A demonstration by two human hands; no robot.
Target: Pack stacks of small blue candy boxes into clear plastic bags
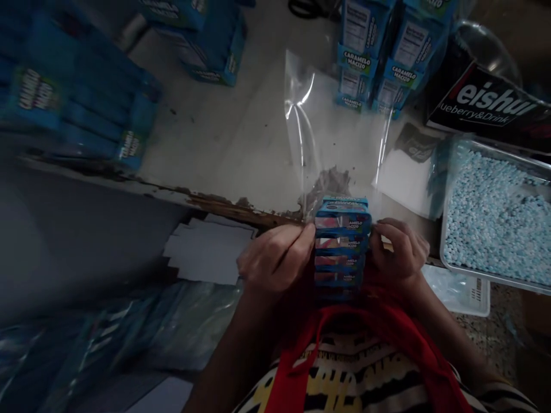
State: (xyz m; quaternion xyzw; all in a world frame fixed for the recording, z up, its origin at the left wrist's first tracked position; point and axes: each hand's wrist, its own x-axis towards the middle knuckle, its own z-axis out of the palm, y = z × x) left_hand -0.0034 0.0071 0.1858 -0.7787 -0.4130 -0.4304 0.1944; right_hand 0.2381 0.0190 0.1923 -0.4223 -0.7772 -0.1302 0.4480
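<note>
Bagging step, apparently: left hand [278, 256] and right hand [400, 246] pinched clear bag [340, 140] beside box stack [342, 246]. Next move likely needed even tension.

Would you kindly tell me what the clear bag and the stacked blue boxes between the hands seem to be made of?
Clear bag: probably thin, glossy plastic film, being see-through with bright highlights. Stacked blue boxes: likely smooth printed card, judging by their flat, lettered faces; any coating is unclear.

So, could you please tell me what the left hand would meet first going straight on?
The left hand would likely meet the blue boxes beside it first; whether it already touches them is unclear.
</note>
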